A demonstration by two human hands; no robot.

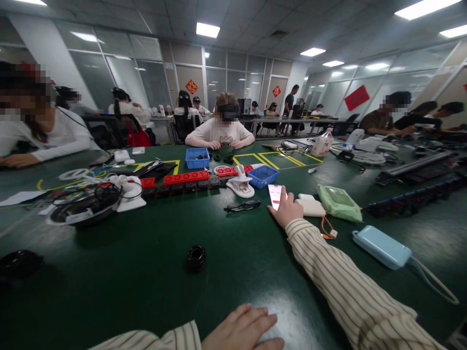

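My right hand [289,210] reaches forward over a lit smartphone [275,193], index finger stretched onto its screen and thumb by the near edge. It grips nothing. My left hand [242,329] lies flat near the front edge of the green table [146,272], fingers spread, holding nothing. Ahead of it sits a coil of black cable [196,257]. Folded black glasses [242,206] are left of the phone. Right of the phone lie a cream power bank [311,208] with an orange strap, a green pack of wipes [339,202] and a light-blue case [382,247] with a cord.
Red and black power strips [186,177] run across the table's middle, with two blue bins [263,176] and a white clamp base [241,184] near them. At left, a metal bowl [85,211] holds cables. A person [221,129] in a headset sits opposite.
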